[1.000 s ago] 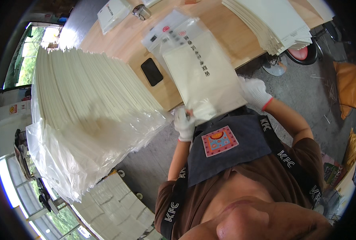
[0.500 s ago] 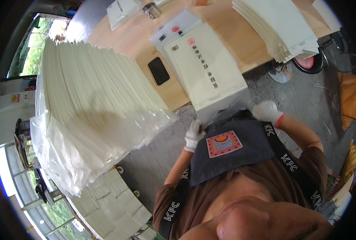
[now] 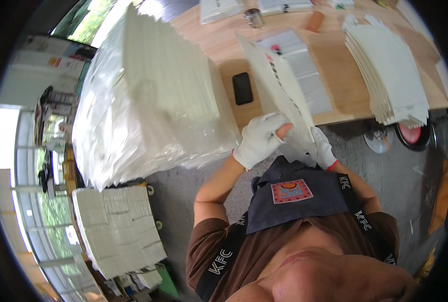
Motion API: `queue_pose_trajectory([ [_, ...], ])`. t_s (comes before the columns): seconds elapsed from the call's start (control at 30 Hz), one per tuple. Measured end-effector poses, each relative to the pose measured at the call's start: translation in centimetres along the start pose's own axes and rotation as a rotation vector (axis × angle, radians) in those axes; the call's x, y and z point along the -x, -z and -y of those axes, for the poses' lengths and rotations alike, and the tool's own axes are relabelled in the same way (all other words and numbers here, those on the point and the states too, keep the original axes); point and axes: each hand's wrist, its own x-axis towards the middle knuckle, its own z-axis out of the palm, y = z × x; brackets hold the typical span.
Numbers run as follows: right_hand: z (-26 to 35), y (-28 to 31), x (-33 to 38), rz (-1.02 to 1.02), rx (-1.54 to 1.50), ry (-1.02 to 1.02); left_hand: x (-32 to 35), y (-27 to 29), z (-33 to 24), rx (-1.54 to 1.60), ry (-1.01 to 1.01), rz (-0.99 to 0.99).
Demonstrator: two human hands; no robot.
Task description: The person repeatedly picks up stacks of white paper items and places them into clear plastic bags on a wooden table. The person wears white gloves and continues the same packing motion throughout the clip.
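Note:
A cream paper packet with a column of dark print and a red mark stands tilted up over the table's front edge. Clear plastic hangs about its lower end. My left hand, in a white knit glove with the thumb tip bare, is closed at its lower left edge. At the lower right side my right hand, gloved too, grips the packet, its fingers partly hidden behind it. Flat on the table just beyond lies a clear plastic sleeve with a red mark.
A tall plastic-wrapped stack of pale sheets rises on the left. Next to it lies a black phone. A fanned pile of white sheets is at the right. Further back are a metal cup and a brown block. A stool stands below.
The packet, flat on the table before, is now tilted up, uncovering the sleeve. My left hand has risen to its edge, and my right hand has come in from the right to grip it.

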Motion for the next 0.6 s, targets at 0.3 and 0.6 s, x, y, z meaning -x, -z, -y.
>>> queue_pose_trajectory([
  [0.3,21.5,-18.3,-6.3,0.600,0.047,0.361,7.9,20.8,-9.5,-0.659,-0.024,-1.115],
  [0.6,29.2,-34.5,-7.1,0.922,0.631,0.382,14.7,33.4,2.2,-0.857,0.906,-0.991],
])
